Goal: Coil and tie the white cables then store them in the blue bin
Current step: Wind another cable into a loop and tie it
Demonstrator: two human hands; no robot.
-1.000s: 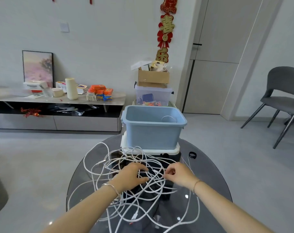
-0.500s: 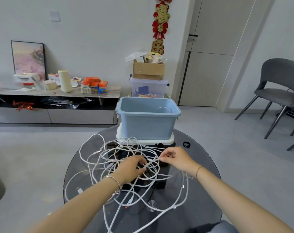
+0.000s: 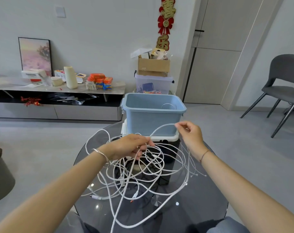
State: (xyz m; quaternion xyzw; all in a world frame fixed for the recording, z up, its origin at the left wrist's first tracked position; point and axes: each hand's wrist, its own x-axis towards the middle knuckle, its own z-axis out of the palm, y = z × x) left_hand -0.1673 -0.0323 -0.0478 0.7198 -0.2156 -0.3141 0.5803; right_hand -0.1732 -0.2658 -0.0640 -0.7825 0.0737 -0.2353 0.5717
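Now our left hand [image 3: 129, 145] grips several strands of the tangled thin white cables [image 3: 143, 174], and our right hand [image 3: 190, 134] pinches one raised strand, well apart. The rest sprawls over the round dark glass table [image 3: 205, 199], just before the open light-blue plastic bin [image 3: 143, 120].

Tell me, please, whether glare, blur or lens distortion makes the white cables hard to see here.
Head view: light is soft and even, with only small bright spots on the glass table; the wide lens tilts the door frame near the edge; the white cables look sharp over the dark glass, fainter against the blue bin.
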